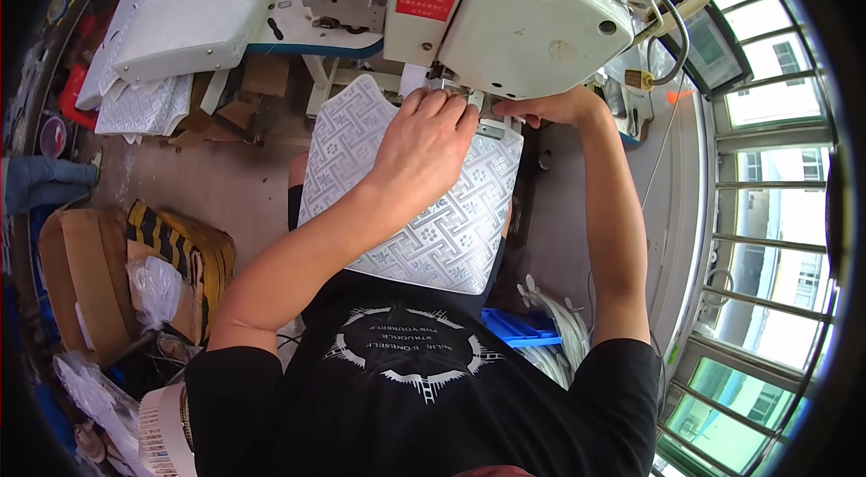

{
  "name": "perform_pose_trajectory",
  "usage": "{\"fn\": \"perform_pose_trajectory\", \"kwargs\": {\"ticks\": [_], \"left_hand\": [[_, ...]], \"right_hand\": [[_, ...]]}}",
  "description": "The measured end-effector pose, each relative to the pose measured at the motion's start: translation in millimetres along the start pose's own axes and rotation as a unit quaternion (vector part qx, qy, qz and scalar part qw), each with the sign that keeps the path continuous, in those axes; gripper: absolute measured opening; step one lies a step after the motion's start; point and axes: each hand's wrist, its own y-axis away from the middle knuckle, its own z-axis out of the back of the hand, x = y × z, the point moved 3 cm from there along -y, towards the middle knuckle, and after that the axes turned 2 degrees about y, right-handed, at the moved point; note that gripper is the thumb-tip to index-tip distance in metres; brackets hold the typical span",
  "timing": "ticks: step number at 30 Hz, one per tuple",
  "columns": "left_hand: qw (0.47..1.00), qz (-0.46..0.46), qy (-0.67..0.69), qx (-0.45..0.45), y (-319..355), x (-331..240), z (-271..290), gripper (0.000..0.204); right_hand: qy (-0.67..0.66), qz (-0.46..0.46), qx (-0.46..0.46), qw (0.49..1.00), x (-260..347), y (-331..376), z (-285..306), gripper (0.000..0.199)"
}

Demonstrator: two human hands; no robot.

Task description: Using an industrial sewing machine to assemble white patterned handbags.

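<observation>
A silver-white panel with a geometric and floral pattern (433, 247) hangs from the sewing machine (541, 22) down over my lap. It looks like a bag piece, similar to the bags at the left. My left hand (424, 143) is closed, its curled fingers on the panel's upper edge close under the machine head. On the far side of that edge, to the right, my right hand (557, 109) is closed with thumb and fingers together by a small pale part. What it pinches is hidden. The needle area is mostly covered by my left fingers.
A white handbag (198, 17) lies on patterned pieces on the left worktable. Cardboard boxes (86, 279) and a plastic bag stand on the floor at left. A blue tray (521, 326) and white straps (564, 333) are beside my right elbow. A screen (713, 49) stands near the windows.
</observation>
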Motion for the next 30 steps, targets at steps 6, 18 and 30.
{"fn": "perform_pose_trajectory", "kwargs": {"ticks": [6, 18, 30], "left_hand": [[1.000, -0.006, 0.007, -0.003, 1, 2, -1, 0.028], [0.999, 0.002, 0.043, 0.031, 1, 14, 12, 0.040], [0.979, -0.049, 0.146, 0.132, -13, 55, 17, 0.040]], "right_hand": [[-0.003, 0.001, -0.018, 1.000, 4, 3, -3, 0.027], [0.017, 0.000, 0.003, 1.000, -1, -14, -5, 0.024], [0.079, 0.017, -0.028, 0.996, -1, -21, 15, 0.019]]}}
